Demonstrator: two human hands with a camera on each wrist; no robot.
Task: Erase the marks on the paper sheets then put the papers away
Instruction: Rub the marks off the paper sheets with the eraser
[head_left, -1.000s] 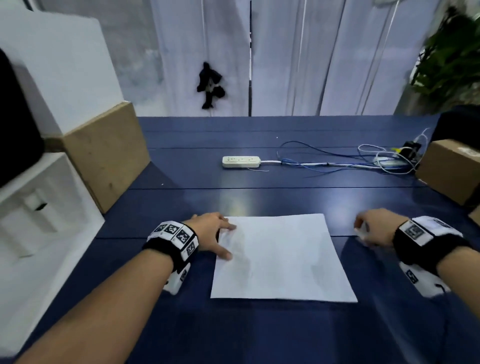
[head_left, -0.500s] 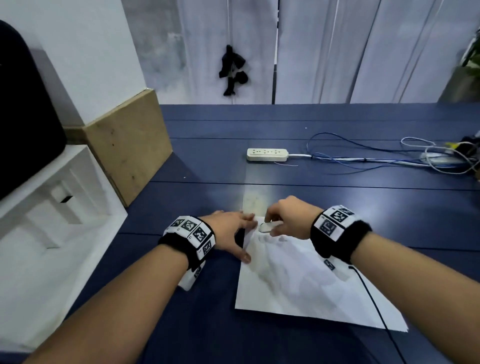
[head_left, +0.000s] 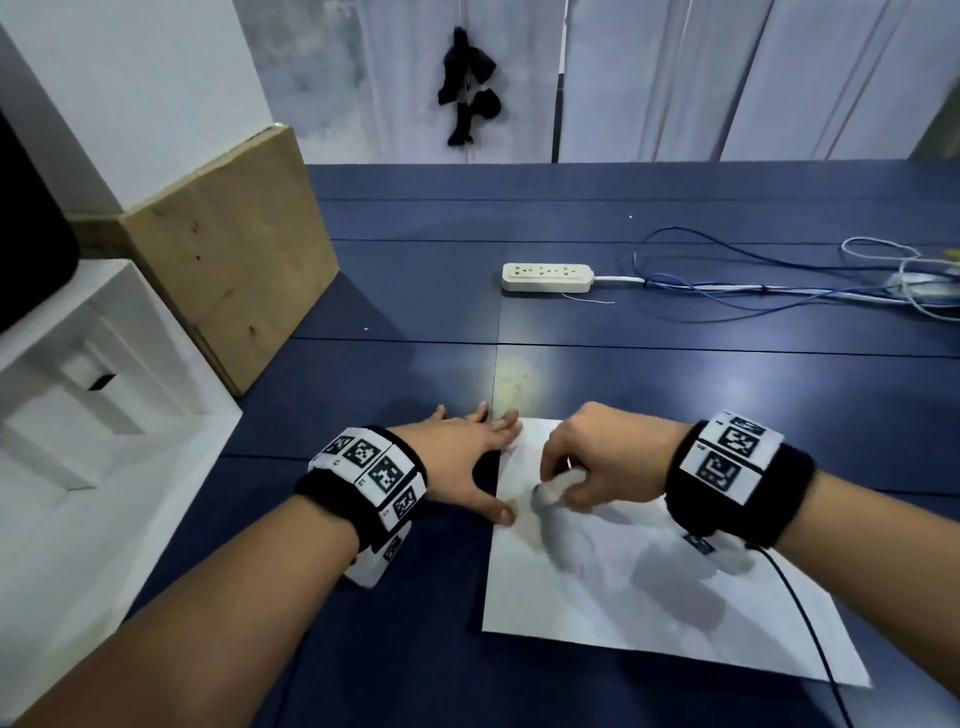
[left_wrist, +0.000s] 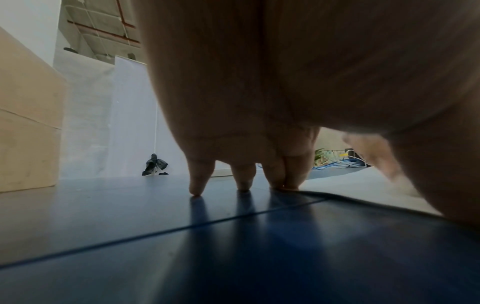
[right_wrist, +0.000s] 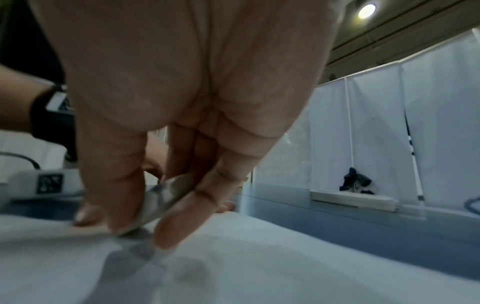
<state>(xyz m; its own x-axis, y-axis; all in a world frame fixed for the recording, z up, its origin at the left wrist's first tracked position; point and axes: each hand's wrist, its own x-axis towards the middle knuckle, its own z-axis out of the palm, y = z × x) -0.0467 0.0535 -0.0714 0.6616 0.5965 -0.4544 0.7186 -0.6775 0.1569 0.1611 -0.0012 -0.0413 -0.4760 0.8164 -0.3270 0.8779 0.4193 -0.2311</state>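
Eraser (head_left: 553, 486) pinched in right hand (head_left: 602, 462) fingers (right_wrist: 179, 224) on paper (head_left: 649, 587).

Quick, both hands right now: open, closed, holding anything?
Left hand: open, fingers spread flat, pinning the paper edge.
Right hand: closed, pinching the eraser against the paper.

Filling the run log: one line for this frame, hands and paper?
phase: erasing | left hand: open, pressing paper sheet edge | right hand: pinching eraser on sheet | put-away: not yet
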